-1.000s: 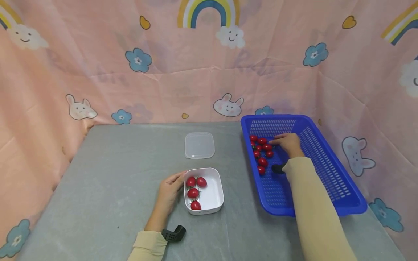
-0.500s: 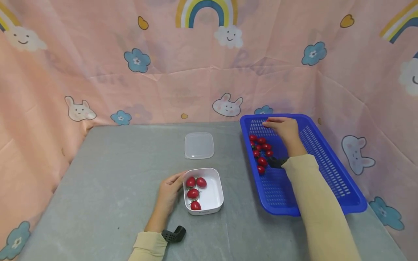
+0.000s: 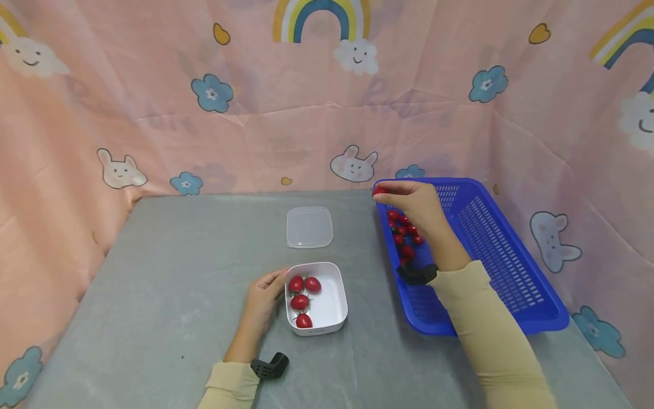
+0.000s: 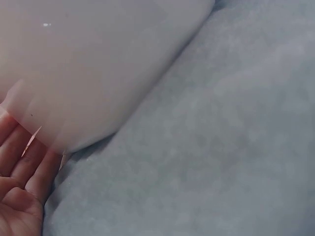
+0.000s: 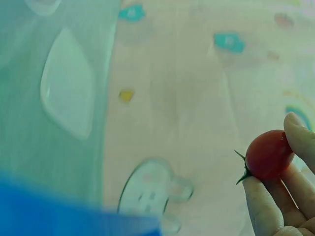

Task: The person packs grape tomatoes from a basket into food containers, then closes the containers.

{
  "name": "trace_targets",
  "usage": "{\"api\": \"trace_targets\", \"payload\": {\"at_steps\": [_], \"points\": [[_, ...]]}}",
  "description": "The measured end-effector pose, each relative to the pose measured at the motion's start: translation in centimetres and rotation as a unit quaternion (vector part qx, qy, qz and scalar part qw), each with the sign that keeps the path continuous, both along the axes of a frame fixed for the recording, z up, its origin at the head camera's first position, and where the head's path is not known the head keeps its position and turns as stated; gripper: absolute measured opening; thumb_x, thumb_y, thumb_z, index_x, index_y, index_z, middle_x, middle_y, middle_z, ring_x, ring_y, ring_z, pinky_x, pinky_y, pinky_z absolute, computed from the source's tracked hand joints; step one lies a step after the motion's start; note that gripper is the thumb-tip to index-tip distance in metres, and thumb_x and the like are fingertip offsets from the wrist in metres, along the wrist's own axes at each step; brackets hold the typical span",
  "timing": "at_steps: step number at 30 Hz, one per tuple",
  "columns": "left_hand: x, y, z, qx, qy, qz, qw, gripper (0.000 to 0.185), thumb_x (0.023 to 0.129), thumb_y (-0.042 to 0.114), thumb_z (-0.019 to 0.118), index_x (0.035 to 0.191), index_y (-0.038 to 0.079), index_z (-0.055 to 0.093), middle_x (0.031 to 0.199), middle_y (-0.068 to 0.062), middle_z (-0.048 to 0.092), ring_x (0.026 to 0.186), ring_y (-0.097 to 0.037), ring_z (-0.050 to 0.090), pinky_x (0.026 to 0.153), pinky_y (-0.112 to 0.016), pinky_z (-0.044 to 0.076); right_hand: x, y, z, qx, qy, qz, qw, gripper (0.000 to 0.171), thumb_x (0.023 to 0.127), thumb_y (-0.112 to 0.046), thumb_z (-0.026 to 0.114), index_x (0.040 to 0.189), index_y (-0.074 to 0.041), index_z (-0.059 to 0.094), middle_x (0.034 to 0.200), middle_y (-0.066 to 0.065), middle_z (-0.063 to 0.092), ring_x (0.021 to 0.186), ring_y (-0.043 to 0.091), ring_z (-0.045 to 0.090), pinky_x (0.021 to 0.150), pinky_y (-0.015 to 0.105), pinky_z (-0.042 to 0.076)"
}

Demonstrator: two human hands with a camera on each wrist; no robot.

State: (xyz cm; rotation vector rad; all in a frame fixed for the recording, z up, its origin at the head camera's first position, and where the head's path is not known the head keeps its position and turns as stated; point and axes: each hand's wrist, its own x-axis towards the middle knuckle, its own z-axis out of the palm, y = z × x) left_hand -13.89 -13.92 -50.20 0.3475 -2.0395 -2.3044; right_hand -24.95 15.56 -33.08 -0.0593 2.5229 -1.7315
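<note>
One tomato [image 3: 378, 193] sits pinched in my right hand [image 3: 414, 204], above the blue basket's [image 3: 511, 255] near-left corner; the white box [image 3: 332, 307] lies down-left of it, my left hand [image 3: 263, 301] resting, fingers relaxed, against its side.

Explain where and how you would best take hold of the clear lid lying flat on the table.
Probably pinch the clear lid at its near edge, coming from the white box side. It lies flat and thin, so only its raised rim offers fingers a purchase; that side is unobstructed.
</note>
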Motion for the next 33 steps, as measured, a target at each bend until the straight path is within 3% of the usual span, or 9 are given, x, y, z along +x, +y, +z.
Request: {"api": "trace_targets", "payload": {"at_steps": [2, 5, 11, 16, 20, 26, 29, 33], "points": [[0.0, 0.0, 0.0, 0.002, -0.001, -0.001, 1.0000, 0.037, 0.094, 0.017, 0.069, 0.118, -0.010, 0.067, 0.110, -0.007, 0.075, 0.096, 0.000, 0.068, 0.088, -0.017, 0.053, 0.7, -0.9, 0.3, -0.008, 0.006, 0.012, 1.000, 0.049, 0.086, -0.036, 0.078, 0.126, -0.009, 0.069, 0.110, -0.006, 0.070, 0.114, 0.018, 0.058, 0.104, 0.038, 0.049], [0.0, -0.1, 0.0, 0.001, 0.001, -0.003, 1.0000, 0.037, 0.094, 0.018, 0.069, 0.118, -0.010, 0.067, 0.109, -0.006, 0.076, 0.096, 0.000, 0.068, 0.088, -0.017, 0.053, 1.8, -2.0, 0.7, -0.012, 0.010, 0.018, 1.000, 0.047, 0.085, -0.035, 0.079, 0.124, -0.011, 0.070, 0.116, -0.002, 0.069, 0.111, 0.016, 0.056, 0.098, 0.036, 0.050], [0.0, 0.0, -0.1, 0.007, 0.002, -0.003, 1.0000, 0.037, 0.094, 0.016, 0.068, 0.119, -0.010, 0.066, 0.106, 0.000, 0.076, 0.095, 0.001, 0.068, 0.088, -0.017, 0.053, 4.1, -4.1, 0.9, -0.034, 0.010, 0.064, 0.997, 0.041, 0.084, -0.026, 0.081, 0.120, -0.009, 0.072, 0.115, 0.006, 0.074, 0.115, 0.019, 0.063, 0.107, 0.041, 0.048], [0.0, 0.0, 0.0, 0.008, 0.001, -0.001, 1.0000, 0.036, 0.094, 0.016, 0.068, 0.119, -0.011, 0.066, 0.103, 0.003, 0.077, 0.094, 0.002, 0.068, 0.087, -0.017, 0.053, 5.6, -5.6, 0.2, -0.067, 0.012, 0.096, 0.993, 0.038, 0.083, -0.016, 0.081, 0.118, -0.005, 0.073, 0.112, 0.008, 0.076, 0.120, 0.017, 0.064, 0.105, 0.039, 0.050], [0.0, -0.1, -0.1, 0.001, 0.003, -0.004, 1.0000, 0.037, 0.094, 0.019, 0.069, 0.118, -0.009, 0.067, 0.106, 0.001, 0.076, 0.096, 0.001, 0.067, 0.087, -0.017, 0.053, 7.1, -6.9, -0.3, -0.063, 0.019, 0.102, 0.993, 0.037, 0.082, -0.015, 0.081, 0.118, -0.006, 0.073, 0.117, 0.011, 0.074, 0.125, 0.020, 0.061, 0.104, 0.042, 0.051], [-0.1, -0.1, -0.4, -0.005, 0.010, -0.002, 0.9999, 0.036, 0.093, 0.020, 0.070, 0.116, -0.007, 0.069, 0.102, 0.004, 0.076, 0.095, 0.000, 0.068, 0.086, -0.018, 0.054, 8.8, -8.6, -2.1, -0.058, 0.023, 0.117, 0.991, 0.037, 0.082, -0.012, 0.081, 0.117, -0.005, 0.073, 0.122, 0.012, 0.071, 0.121, 0.026, 0.064, 0.098, 0.040, 0.054], [-0.1, -0.2, -0.3, -0.002, 0.011, -0.001, 0.9999, 0.035, 0.093, 0.020, 0.069, 0.116, -0.008, 0.069, 0.102, 0.004, 0.076, 0.095, -0.001, 0.068, 0.086, -0.019, 0.054, 9.1, -9.4, -3.5, -0.077, 0.012, 0.125, 0.989, 0.036, 0.081, -0.008, 0.081, 0.116, -0.001, 0.073, 0.121, 0.015, 0.071, 0.119, 0.027, 0.065, 0.098, 0.039, 0.054], [-0.1, -0.2, -0.3, -0.005, 0.000, -0.004, 1.0000, 0.035, 0.093, 0.021, 0.070, 0.116, -0.005, 0.070, 0.102, 0.005, 0.076, 0.098, -0.001, 0.067, 0.087, -0.019, 0.054, 9.1, -10.2, -5.9, -0.060, -0.004, 0.121, 0.991, 0.034, 0.080, -0.011, 0.083, 0.112, -0.003, 0.075, 0.117, 0.013, 0.073, 0.118, 0.026, 0.065, 0.102, 0.043, 0.051]]}}
